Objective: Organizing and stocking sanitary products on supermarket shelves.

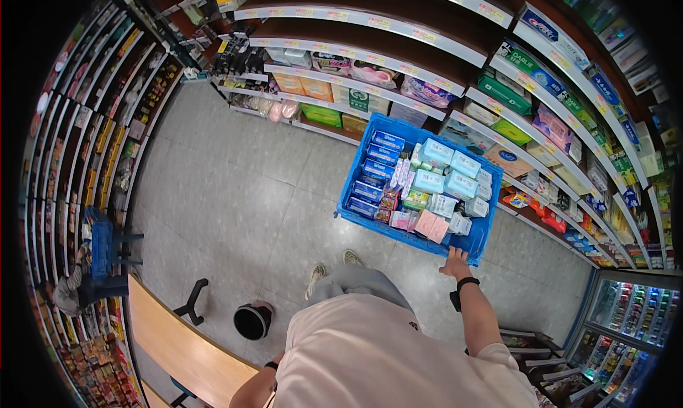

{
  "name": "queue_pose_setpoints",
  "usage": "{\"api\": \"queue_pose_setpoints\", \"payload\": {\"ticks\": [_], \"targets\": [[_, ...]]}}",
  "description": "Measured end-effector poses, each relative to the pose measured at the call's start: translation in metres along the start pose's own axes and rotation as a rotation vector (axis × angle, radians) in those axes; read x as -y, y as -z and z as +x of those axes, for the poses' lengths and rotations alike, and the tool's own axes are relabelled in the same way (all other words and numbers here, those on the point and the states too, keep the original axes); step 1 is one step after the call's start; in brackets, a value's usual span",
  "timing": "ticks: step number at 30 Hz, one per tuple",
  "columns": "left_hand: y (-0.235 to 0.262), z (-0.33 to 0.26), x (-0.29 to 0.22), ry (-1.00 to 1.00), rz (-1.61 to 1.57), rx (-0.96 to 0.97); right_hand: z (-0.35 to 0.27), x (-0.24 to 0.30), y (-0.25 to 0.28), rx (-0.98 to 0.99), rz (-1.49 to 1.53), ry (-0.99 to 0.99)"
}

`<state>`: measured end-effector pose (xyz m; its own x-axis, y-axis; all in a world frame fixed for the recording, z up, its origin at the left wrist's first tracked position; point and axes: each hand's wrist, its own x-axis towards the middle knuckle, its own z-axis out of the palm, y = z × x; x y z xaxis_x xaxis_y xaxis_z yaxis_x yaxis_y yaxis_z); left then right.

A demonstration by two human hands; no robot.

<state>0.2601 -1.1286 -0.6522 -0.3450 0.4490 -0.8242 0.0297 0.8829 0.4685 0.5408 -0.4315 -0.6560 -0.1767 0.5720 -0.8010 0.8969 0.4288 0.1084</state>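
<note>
A blue plastic crate stands in front of me, beside the shelves. My right hand has its fingers hooked over the near right part of the crate's rim, gripping it. Down the crate's left side runs a column of blue packs. Light blue soft packs fill much of the middle and right. Two pink boxes lie close to the near wall, among smaller colourful packets. My left hand hangs low by my side, mostly hidden by my shirt, so its fingers do not show.
Shelves of tissue packs and toothpaste boxes curve round the front and right. Behind on the left are a wooden table, a black bin and a black stand leg. Another person is beside a blue stool or chair. A drinks fridge stands at right.
</note>
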Motion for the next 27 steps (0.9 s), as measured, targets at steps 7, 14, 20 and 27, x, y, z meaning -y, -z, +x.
{"api": "queue_pose_setpoints", "payload": {"ticks": [7,14,20,27], "targets": [[0.000,0.019,-0.034,0.117,0.021,0.126,-0.007,0.008,0.003,0.010,0.026,-0.062],[0.008,0.034,-0.051,0.128,0.044,0.186,-0.012,0.018,0.003,0.008,0.023,-0.072],[0.018,0.038,-0.054,0.136,0.060,0.238,0.008,0.014,-0.018,-0.010,-0.082,-0.057],[0.023,0.047,-0.053,0.144,0.075,0.280,-0.015,0.028,-0.009,0.032,-0.138,-0.024]]}}
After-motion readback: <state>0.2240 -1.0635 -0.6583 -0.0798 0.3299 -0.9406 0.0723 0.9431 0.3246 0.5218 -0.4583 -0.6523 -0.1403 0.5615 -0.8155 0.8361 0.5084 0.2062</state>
